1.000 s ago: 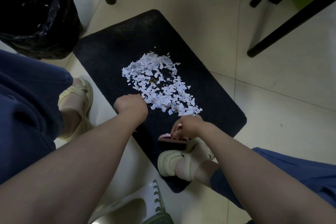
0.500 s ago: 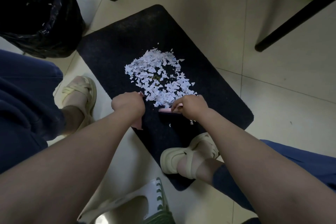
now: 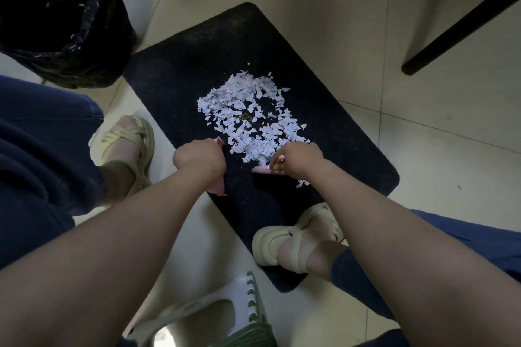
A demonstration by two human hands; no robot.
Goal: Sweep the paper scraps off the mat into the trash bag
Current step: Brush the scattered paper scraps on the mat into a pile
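At the far left we see the black bag (image 3: 64, 22), with its mouth open and a few white bits stuck on it. It stands just beside the mat's far left corner. Near it, the left sandal (image 3: 129, 144) is on the tile floor (image 3: 310, 8), close to the mat's left edge. The dark mat (image 3: 197, 65) lies slanted, and between the bag and the pile there is a wide strip of bare mat. The left hand (image 3: 198, 159) is over the mat's left edge, and its fingers are curled tight round a pink card (image 3: 217, 187) that sticks out above and below the fist. The scraps (image 3: 248, 118) lie in a heap in the middle of the mat, away from every edge, with the near end of the heap between the two hands. They are too small for us to read any writing. The right hand (image 3: 298, 159) touches the heap's near right side, and its bent fingers pinch a pink piece (image 3: 260, 169) held low on the mat. A few loose bits lie just below this hand. The right sandal (image 3: 282, 245) stands on the mat's near edge. Black chair legs (image 3: 462, 17) stand on the floor at the far right, well apart from the mat.
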